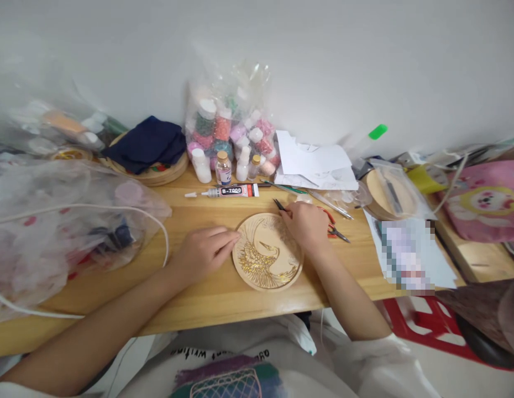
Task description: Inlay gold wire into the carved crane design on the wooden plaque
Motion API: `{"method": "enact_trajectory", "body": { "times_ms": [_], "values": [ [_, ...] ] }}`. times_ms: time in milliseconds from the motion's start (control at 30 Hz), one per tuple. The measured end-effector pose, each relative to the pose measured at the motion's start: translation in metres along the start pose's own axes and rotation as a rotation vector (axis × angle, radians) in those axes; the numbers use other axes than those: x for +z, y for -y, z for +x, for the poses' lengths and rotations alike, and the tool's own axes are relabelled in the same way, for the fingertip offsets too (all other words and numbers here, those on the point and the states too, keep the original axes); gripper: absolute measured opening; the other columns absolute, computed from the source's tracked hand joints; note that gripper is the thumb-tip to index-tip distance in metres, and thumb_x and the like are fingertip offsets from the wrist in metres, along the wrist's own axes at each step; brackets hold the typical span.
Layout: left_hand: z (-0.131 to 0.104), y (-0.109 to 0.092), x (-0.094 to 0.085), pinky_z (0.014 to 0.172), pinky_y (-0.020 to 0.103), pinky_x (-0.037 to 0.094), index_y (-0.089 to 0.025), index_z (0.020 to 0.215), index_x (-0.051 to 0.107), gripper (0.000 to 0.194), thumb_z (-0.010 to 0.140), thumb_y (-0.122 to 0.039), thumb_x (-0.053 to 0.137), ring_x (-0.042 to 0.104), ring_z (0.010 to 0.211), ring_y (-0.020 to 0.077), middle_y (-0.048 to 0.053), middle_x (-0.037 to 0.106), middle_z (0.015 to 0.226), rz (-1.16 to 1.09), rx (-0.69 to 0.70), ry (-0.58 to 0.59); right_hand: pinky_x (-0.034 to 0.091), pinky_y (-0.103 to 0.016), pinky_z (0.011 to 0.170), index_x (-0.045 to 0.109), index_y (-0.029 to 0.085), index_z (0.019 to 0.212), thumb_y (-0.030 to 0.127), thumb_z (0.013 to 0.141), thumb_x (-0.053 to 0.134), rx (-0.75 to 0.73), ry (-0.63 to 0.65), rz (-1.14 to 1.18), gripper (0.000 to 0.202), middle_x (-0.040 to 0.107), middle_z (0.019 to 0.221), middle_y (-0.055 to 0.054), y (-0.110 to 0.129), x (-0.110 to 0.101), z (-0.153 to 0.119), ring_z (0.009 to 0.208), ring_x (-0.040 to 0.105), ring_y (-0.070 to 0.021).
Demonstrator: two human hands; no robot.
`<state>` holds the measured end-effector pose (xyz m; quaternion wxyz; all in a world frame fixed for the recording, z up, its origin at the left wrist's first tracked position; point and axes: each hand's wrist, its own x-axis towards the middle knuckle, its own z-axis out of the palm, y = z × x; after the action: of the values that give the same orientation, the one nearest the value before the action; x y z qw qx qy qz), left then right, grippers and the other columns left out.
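Note:
A round wooden panel (244,271) with a raised rim lies on the table, bearing a crane-like bird design (261,257) partly covered in gold. My left hand (205,251) touches its left rim, the fingers pressed together against the edge. Over the panel's upper right side is my right hand (309,224), closed, fingers bent downward. A dark pointed tool (278,204) sticks out from under its fingers; its kind is hidden. Just right of that hand lie red-handled pliers (337,233), partly covered.
Behind the panel lie a B-7000 glue tube (234,191), small bottles (224,168) and a bag of bead jars (230,124). White papers (315,163) lean at the back. Plastic bags (70,221) and a white cable (163,232) occupy the left; a wooden hoop (377,193) stands right.

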<state>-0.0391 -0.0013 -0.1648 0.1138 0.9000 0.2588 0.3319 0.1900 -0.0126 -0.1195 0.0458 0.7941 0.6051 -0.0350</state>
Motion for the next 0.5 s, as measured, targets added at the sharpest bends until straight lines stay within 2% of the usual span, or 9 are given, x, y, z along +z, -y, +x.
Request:
{"method": "enact_trajectory", "body": {
  "times_ms": [133, 233, 367, 433, 500],
  "values": [
    [-0.001, 0.003, 0.002, 0.064, 0.022, 0.05, -0.016, 0.093, 0.068, 0.019, 0.095, -0.018, 0.049, 0.067, 0.069, 0.0113, 0.002, 0.073, 0.08, -0.012, -0.034, 0.016, 0.032, -0.029, 0.055, 0.074, 0.016, 0.087, 0.03, 0.09, 0.052, -0.018, -0.005, -0.011, 0.026, 0.074, 0.087, -0.013, -0.003, 0.001, 0.003, 0.076, 0.068, -0.0257],
    [-0.001, 0.004, 0.001, 0.063, 0.023, 0.05, -0.015, 0.093, 0.069, 0.02, 0.096, -0.019, 0.049, 0.067, 0.07, 0.0122, 0.002, 0.073, 0.081, -0.004, -0.051, 0.028, 0.029, -0.028, 0.054, 0.073, 0.017, 0.083, 0.028, 0.086, 0.056, -0.122, -0.155, 0.074, 0.021, 0.073, 0.081, -0.009, -0.01, 0.002, 0.003, 0.071, 0.065, -0.0217],
    [0.001, 0.003, -0.002, 0.061, 0.022, 0.047, -0.017, 0.089, 0.069, 0.025, 0.097, -0.022, 0.046, 0.066, 0.069, 0.0117, 0.001, 0.073, 0.079, -0.01, -0.017, 0.083, 0.034, -0.026, 0.054, 0.073, 0.017, 0.079, 0.026, 0.081, 0.06, -0.385, -0.412, 0.412, 0.016, 0.065, 0.063, -0.003, -0.024, 0.004, 0.004, 0.058, 0.056, -0.0147],
    [0.001, 0.002, -0.002, 0.06, 0.022, 0.047, -0.017, 0.088, 0.069, 0.027, 0.098, -0.022, 0.045, 0.066, 0.07, 0.012, 0.001, 0.073, 0.079, -0.008, 0.012, 0.117, 0.034, -0.025, 0.05, 0.073, 0.017, 0.078, 0.027, 0.078, 0.065, -0.453, -0.425, 0.648, 0.012, 0.061, 0.058, 0.0, -0.03, 0.005, 0.005, 0.05, 0.05, -0.0111],
    [0.0, 0.001, -0.002, 0.06, 0.023, 0.047, -0.018, 0.089, 0.069, 0.028, 0.098, -0.023, 0.043, 0.066, 0.071, 0.0127, 0.001, 0.073, 0.081, 0.001, 0.029, 0.162, 0.035, -0.023, 0.047, 0.072, 0.018, 0.077, 0.025, 0.074, 0.07, -0.449, -0.355, 0.915, 0.008, 0.062, 0.059, 0.002, -0.032, 0.008, 0.006, 0.048, 0.047, -0.0089]
  ]
}}
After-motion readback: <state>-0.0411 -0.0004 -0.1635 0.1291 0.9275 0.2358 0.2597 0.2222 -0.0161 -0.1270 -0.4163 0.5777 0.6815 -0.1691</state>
